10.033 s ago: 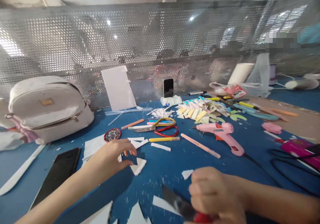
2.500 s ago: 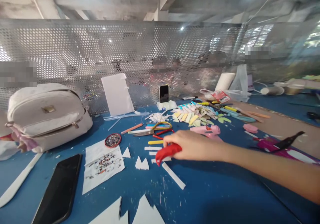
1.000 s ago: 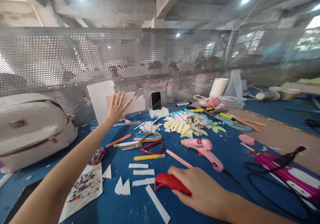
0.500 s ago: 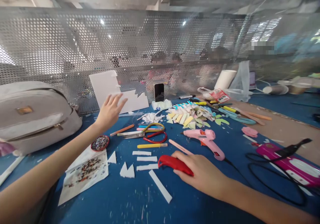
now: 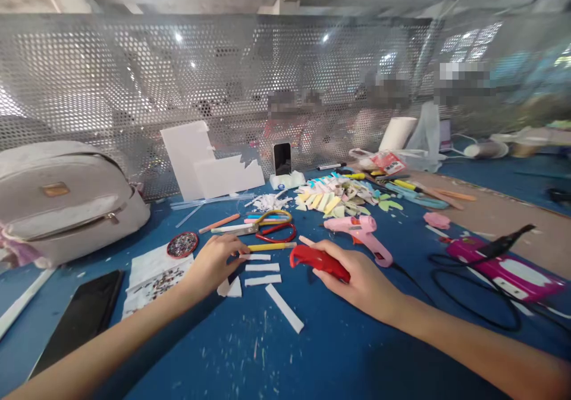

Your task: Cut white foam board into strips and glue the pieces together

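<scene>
My right hand [image 5: 352, 275] is closed around a smooth red object [image 5: 319, 261] with a curved, tapering end; its kind is unclear. My left hand [image 5: 218, 266] has its fingers bent in a pinch at the left end of the uppermost white strip [image 5: 259, 258], close by a yellow marker [image 5: 272, 246]. Below lie two more short white strips, and a longer white strip [image 5: 284, 308] slants toward me. A notched white piece [image 5: 232, 288] is partly under my left hand. Beyond the marker rest scissors [image 5: 276, 226] with red and yellow handles.
A pink glue gun [image 5: 359, 227] lies right of centre, its cord trailing toward a magenta device [image 5: 504, 269]. Paper scraps [image 5: 334, 198] are heaped behind. At left are a backpack [image 5: 66, 204], a dark phone [image 5: 80, 311] and a small dish [image 5: 182, 244] of bits.
My left hand has come down and toward me from near the white boards to the strips, its spread fingers now bent. The red object has tilted slightly in my right hand.
</scene>
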`<state>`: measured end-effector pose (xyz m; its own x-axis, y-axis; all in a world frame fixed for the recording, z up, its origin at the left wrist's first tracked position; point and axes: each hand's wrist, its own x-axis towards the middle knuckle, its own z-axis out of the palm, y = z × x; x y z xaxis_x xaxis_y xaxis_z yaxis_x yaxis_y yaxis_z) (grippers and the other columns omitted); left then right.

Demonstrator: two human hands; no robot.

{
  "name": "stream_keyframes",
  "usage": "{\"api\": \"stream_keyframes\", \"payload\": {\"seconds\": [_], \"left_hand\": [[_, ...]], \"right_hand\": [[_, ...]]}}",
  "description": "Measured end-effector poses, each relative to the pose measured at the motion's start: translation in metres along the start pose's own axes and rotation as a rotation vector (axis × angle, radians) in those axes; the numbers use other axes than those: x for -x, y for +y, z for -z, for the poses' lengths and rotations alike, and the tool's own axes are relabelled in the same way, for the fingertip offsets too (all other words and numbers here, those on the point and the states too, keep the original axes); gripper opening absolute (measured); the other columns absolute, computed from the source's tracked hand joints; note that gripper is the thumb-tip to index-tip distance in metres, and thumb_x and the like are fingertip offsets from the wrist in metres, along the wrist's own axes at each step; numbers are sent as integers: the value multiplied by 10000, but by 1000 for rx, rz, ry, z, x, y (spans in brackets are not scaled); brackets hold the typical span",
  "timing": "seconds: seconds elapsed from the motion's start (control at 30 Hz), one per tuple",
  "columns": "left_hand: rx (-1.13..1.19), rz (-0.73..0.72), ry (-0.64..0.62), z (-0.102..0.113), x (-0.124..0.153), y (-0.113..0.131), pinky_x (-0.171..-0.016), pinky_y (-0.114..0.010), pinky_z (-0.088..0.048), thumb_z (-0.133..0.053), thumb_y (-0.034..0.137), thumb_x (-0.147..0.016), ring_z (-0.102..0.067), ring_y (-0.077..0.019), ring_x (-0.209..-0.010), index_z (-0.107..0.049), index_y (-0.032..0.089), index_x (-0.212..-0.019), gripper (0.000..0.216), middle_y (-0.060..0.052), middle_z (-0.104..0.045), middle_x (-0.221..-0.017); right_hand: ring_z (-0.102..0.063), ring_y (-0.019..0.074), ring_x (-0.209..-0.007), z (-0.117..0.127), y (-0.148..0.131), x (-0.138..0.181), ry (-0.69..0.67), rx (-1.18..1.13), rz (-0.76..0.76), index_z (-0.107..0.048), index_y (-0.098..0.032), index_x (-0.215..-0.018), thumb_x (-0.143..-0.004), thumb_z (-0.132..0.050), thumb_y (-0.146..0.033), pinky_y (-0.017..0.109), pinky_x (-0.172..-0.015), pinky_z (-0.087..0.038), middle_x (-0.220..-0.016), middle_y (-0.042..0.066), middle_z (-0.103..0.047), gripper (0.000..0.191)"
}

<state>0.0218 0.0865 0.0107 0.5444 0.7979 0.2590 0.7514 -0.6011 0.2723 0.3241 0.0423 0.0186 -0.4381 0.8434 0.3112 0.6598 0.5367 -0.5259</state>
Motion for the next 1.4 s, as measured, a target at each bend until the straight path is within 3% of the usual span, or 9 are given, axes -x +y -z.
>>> {"api": "stream_keyframes", "payload": {"seconds": [0.13, 0.27, 0.4, 0.57, 0.73, 0.87, 1.13, 1.4], "left_hand": [[55, 10, -21, -1, -7, 8, -789, -286, -511, -688, 119, -850, -685, -203, -887, -741, 217, -901, 122, -29, -746, -940], [70, 23, -43, 1, -5, 14, -809, -315, -501, -659, 145, -882, -676, -221, -914, -746, 217, -908, 116, -38, -738, -956], [73, 21, -59, 3, -1, 20, -894, -395, -478, -589, 216, -940, -647, -254, -1023, -712, 208, -1067, 177, -73, -712, -1077], [79, -6, -108, -2, 2, 29, -959, -482, -438, -784, 335, -786, -594, -317, -1118, -622, 191, -1254, 516, -113, -645, -1236], [99, -2, -131, -5, -1, 30, -896, -405, -456, -755, 214, -814, -625, -256, -1036, -687, 249, -1131, 326, -45, -682, -1140], [117, 17, -121, -7, -3, 31, -879, -371, -451, -762, 223, -802, -628, -237, -1020, -692, 255, -1089, 297, -32, -691, -1111], [102, 76, -40, -16, -2, 38, -920, -440, -360, -734, 213, -716, -616, -259, -990, -662, 244, -974, 270, -33, -695, -1037], [84, 78, -32, -10, 0, 40, -932, -449, -328, -712, 205, -702, -606, -265, -997, -657, 236, -956, 261, -39, -684, -1037]], "right_hand": [[-659, 175, -652, 2, -2, 2, -8, -22, -5, -550, -201, -1203, -919, -508, -325, 249, -592, -448, -896, 53, -730, 313], [-668, 187, -718, 3, -3, 4, -17, -38, -24, -556, -186, -1212, -910, -520, -325, 266, -645, -460, -941, 71, -722, 334], [-621, 167, -629, 3, -4, 5, -50, -53, -30, -543, -214, -1245, -916, -512, -329, 264, -594, -427, -865, 31, -712, 350], [-578, 148, -564, 3, -5, 6, -64, -36, -28, -571, -218, -1162, -917, -524, -339, 261, -555, -386, -838, 25, -702, 278], [-593, 156, -588, 2, -3, 7, -65, -43, -34, -572, -218, -1141, -918, -533, -334, 258, -569, -381, -784, 19, -686, 255], [-604, 157, -607, 1, -3, 7, -73, -48, -37, -572, -225, -1140, -915, -534, -333, 259, -584, -388, -846, 30, -697, 253], [-539, 146, -527, 3, -8, 4, -110, -7, -51, -593, -204, -1119, -903, -527, -318, 245, -511, -345, -724, 5, -661, 253], [-591, 148, -571, 4, -9, 5, -83, -28, -27, -605, -208, -1124, -885, -533, -308, 242, -549, -395, -824, 25, -700, 270]]}}
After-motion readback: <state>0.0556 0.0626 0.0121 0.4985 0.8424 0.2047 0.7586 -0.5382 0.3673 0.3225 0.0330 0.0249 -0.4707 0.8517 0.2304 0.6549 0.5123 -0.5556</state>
